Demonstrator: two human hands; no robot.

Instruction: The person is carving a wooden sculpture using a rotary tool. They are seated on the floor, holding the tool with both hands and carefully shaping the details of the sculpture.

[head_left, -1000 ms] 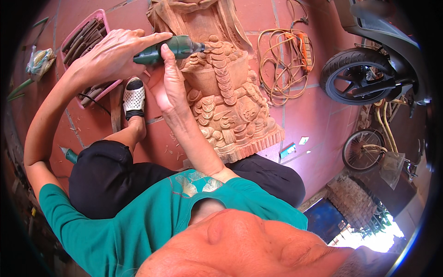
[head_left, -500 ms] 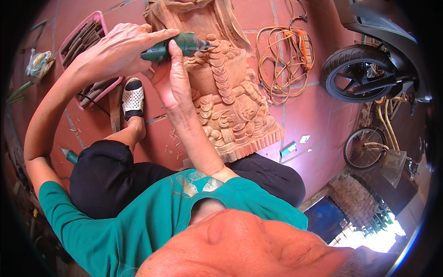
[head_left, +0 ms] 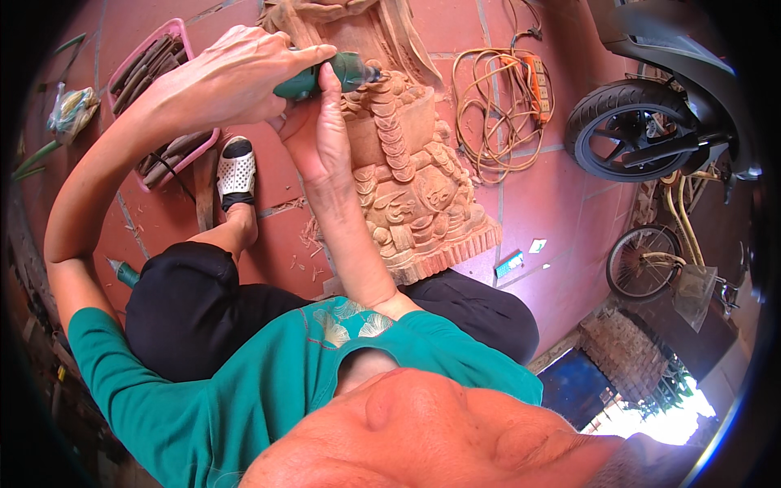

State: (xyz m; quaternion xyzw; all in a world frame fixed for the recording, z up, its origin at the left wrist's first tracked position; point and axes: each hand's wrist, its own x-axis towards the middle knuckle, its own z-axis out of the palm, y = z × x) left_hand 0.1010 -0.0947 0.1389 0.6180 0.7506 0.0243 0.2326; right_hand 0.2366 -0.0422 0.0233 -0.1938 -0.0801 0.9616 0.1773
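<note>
Both my hands are wrapped round a green handheld rotary tool (head_left: 348, 73). From the left, my left hand (head_left: 232, 77) grips its rear part, index finger stretched along the top. My right hand (head_left: 321, 134) closes on it from below, palm turned up and thumb against the body. The tool's dark nose points right, at the upper part of a reddish-brown wood carving (head_left: 431, 191). Whether the bit touches the wood cannot be made out. Scrolls, beads and a scaly raised band cover the carving, which lies between my legs.
A pink basket (head_left: 185, 34) of dark-handled tools stands at the left. Right of the carving lie a coiled cord (head_left: 460, 106) and an orange power strip (head_left: 537, 89). A motorbike wheel (head_left: 630, 130) and a bicycle wheel (head_left: 643, 262) stand farther right. Wood shavings (head_left: 311, 236) litter the tiles.
Both hands and the rotary tool have shifted right and slightly upward over the carving. My grip on the tool looks the same, and the carving has stayed in place.
</note>
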